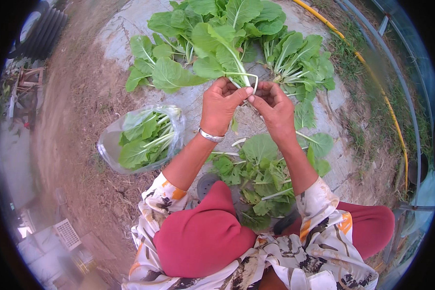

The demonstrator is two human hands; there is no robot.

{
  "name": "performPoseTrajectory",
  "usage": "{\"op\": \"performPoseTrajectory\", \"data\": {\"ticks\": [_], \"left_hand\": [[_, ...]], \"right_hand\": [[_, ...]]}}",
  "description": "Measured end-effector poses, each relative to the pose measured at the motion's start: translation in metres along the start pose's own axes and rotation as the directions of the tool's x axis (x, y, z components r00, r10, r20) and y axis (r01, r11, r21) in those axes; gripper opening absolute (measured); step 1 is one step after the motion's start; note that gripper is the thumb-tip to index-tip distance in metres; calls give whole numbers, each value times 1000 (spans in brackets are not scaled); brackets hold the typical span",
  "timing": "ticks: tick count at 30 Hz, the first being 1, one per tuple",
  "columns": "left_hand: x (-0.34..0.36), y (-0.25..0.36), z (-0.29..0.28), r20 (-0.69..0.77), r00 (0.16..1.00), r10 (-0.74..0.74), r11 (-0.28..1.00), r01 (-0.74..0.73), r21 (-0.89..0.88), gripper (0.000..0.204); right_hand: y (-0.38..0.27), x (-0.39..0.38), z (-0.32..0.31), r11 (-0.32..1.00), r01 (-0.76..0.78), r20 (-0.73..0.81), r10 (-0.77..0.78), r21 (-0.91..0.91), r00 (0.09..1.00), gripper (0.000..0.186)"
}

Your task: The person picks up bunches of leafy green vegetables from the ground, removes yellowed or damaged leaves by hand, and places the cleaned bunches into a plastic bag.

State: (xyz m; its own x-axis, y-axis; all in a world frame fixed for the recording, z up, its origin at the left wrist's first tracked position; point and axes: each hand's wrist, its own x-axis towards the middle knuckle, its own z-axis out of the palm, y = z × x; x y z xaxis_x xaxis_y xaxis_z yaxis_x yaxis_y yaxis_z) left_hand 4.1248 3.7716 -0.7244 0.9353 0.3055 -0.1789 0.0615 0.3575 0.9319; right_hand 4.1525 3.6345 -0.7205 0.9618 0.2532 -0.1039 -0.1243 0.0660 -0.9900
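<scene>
While outdoors | concrete slab (130, 29) amid dirt ground (72, 116) | yellow hose (372, 72) alongside

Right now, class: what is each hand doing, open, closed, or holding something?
Left hand: closed, gripping the stalks of a leafy green plant.
Right hand: closed, fingers pinching the same plant's stem base.

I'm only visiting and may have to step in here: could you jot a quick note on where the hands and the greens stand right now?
Left hand and right hand: both pinch the base of one leafy green plant, leaves pointing away.
Pile of whole greens lies on the concrete slab ahead.
Clear plastic bag, partly filled with greens, sits to the left.
Loose leaves lie on the ground between the knees.
Done: some greens bagged. Left: the held plant and the pile.
</scene>
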Motion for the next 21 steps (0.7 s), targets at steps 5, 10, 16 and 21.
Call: {"op": "performPoseTrajectory", "data": {"ticks": [5,10,16,21], "left_hand": [[-2,2,7,-23,1000,19,1000,-19,-20,26],[3,0,0,-78,997,-15,999,11,-43,27],[21,6,-24,-112,993,-41,965,10,-262,23],[13,11,-25,-104,991,-88,914,39,-403,23]], "right_hand": [[3,-1,-6,1000,-3,33,4,-20,999,17],[-3,-10,-6,924,316,72,-308,-214,949,18],[-61,-29,-18,808,560,790,-216,-186,573,26],[-50,-21,-17,822,280,596,88,-496,798,39]]}}
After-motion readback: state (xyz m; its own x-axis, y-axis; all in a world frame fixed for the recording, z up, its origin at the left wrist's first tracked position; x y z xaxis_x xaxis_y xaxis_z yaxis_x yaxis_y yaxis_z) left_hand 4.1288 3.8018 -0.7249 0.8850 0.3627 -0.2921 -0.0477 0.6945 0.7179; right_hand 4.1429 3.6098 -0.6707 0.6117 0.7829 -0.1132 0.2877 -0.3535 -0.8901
